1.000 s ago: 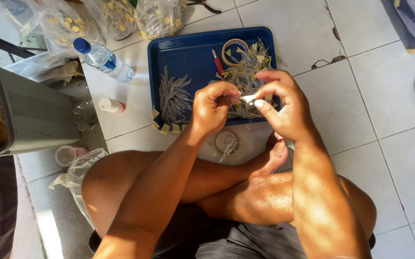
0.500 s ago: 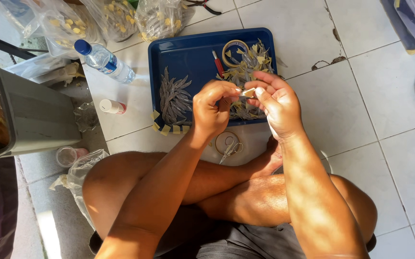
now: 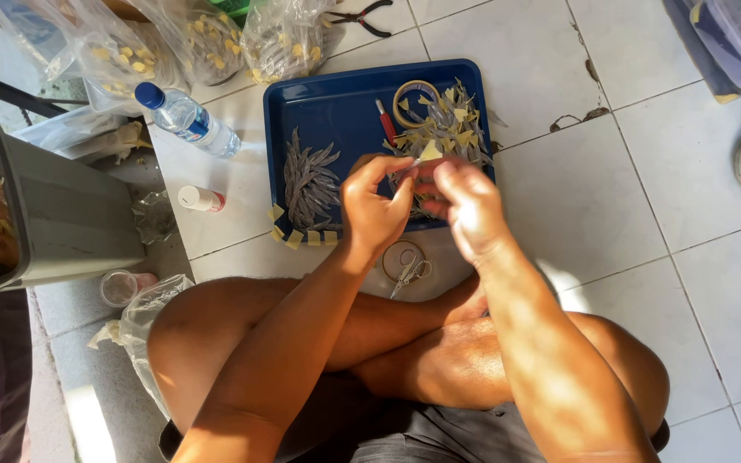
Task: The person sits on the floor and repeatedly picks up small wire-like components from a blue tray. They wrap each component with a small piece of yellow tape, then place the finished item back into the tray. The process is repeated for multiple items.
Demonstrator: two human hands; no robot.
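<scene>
I see one small yellow tape piece [image 3: 429, 153] pinched between my left hand [image 3: 376, 208] and right hand [image 3: 466, 206], both closed on it, just above the near edge of the one blue tray [image 3: 336, 107]. On the tray lie one pile of grey feathers [image 3: 308, 178], one heap of finished yellow-tagged ones [image 3: 447, 129], one tape roll [image 3: 413, 101] and one red knife [image 3: 386, 121]. Five tape bits [image 3: 304, 237] line the tray's near edge. One pair of scissors [image 3: 408, 273] rests by my legs. To the left: one water bottle [image 3: 187, 118], one grey bin [image 3: 40, 210].
</scene>
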